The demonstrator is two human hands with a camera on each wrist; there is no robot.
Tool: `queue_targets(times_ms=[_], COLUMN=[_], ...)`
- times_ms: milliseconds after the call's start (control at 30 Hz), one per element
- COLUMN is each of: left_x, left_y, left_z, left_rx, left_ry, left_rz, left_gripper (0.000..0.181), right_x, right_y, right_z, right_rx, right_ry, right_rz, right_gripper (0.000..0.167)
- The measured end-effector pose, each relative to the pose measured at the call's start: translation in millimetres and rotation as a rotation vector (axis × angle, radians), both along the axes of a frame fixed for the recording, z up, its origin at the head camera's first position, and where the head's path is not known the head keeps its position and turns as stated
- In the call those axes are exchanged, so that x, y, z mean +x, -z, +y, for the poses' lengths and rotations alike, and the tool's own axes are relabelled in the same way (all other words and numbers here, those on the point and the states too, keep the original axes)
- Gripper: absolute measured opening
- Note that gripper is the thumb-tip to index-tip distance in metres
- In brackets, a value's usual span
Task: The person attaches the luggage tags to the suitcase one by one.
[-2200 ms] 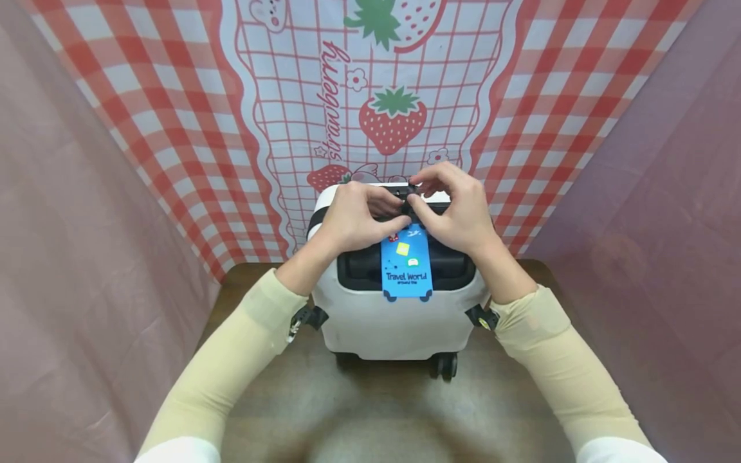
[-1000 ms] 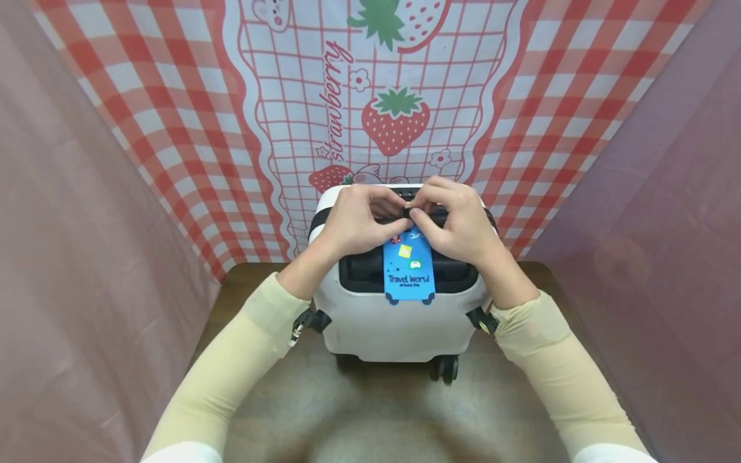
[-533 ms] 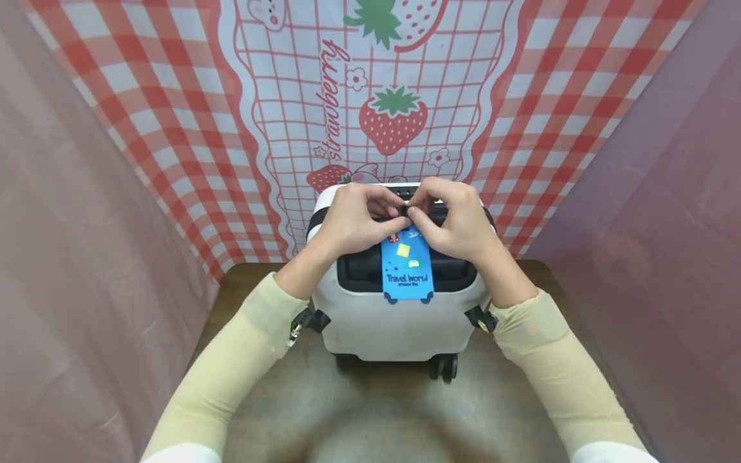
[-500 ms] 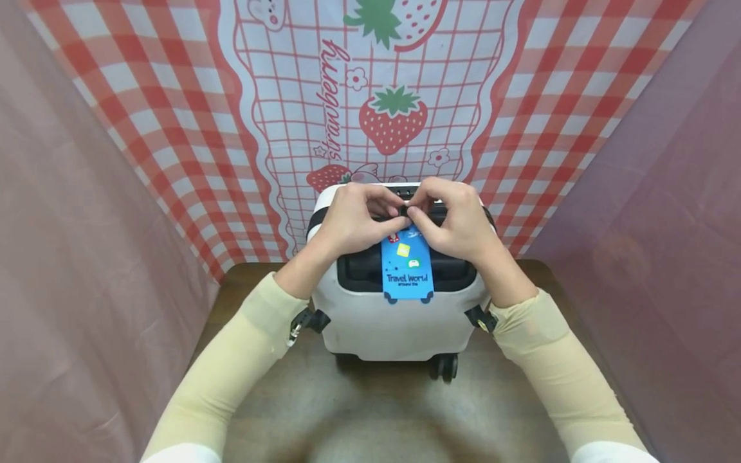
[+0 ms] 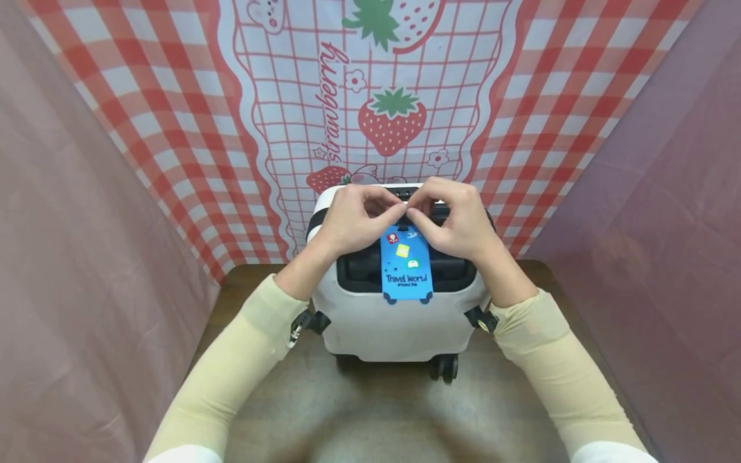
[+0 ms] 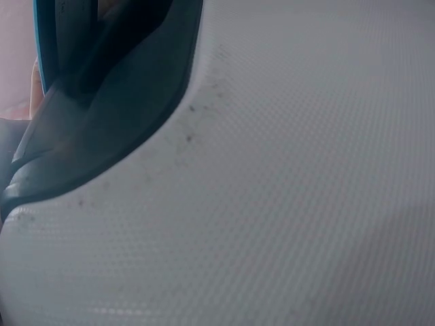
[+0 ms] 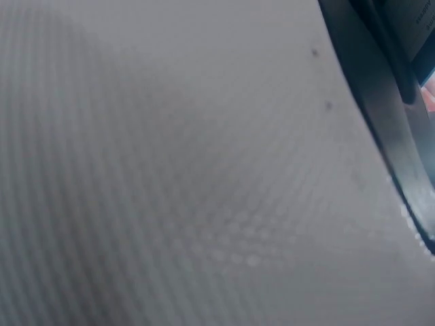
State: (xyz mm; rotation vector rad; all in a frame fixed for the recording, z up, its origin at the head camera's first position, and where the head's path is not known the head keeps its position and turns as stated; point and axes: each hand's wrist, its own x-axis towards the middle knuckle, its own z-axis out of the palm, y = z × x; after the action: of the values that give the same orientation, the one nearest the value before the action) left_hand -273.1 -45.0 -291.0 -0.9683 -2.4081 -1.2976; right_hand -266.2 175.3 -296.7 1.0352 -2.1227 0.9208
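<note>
A white suitcase (image 5: 399, 328) stands upright in the head view, with a black recessed handle area on its top. Over its front hangs a blue luggage tag (image 5: 406, 265) printed "Travel World". Just above the tag, my left hand (image 5: 356, 222) pinches the tag's black strap (image 5: 403, 225) between thumb and fingertips. My right hand (image 5: 457, 215) pinches at the same spot from the other side, the fingertips of both hands nearly touching. Most of the strap is hidden behind the fingers. Both wrist views show mainly the textured suitcase shell (image 6: 272, 170) and the edge of the dark recess (image 7: 387, 122).
Beneath the suitcase is a brown wooden table (image 5: 370, 411); a black caster wheel (image 5: 444, 368) shows at the lower right. Behind hangs a red-and-white checked strawberry cloth (image 5: 393, 122). Pinkish curtains (image 5: 87, 289) close off both sides.
My right hand has come down from above the handle, where it held a black strap end, to meet the left. My left thumb has risen to its fingertips, uncovering the tag's top.
</note>
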Motion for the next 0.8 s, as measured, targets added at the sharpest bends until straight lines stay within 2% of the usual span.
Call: queue_targets(times_ms=[267,467,600,800], left_x=[-1.1,-0.6,-0.6,-0.5], left_y=[0.6,1.0,0.7,0.3], left_z=[-1.4,-1.3,-0.8,-0.2], left_rx=[0.006,0.051,0.070,0.076], left_ry=[0.023,0.054,0.056,0.057], left_rz=[-0.025,-0.064,-0.064,-0.047], left_gripper=[0.019,0.017,0.014,0.013], right_x=[-0.7,-1.5,-1.6,-1.6], right_y=[1.8,1.8,0.2,-1.5], right_z=[0.8,1.6,1.5,1.4], right_rx=[0.014,0.030,0.041,0.048], right_ry=[0.006,-0.018,-0.006,0.002], right_rz=[-0.007,-0.009,-0.027,-0.063], right_gripper=[0.005,0.010,0.017,0.017])
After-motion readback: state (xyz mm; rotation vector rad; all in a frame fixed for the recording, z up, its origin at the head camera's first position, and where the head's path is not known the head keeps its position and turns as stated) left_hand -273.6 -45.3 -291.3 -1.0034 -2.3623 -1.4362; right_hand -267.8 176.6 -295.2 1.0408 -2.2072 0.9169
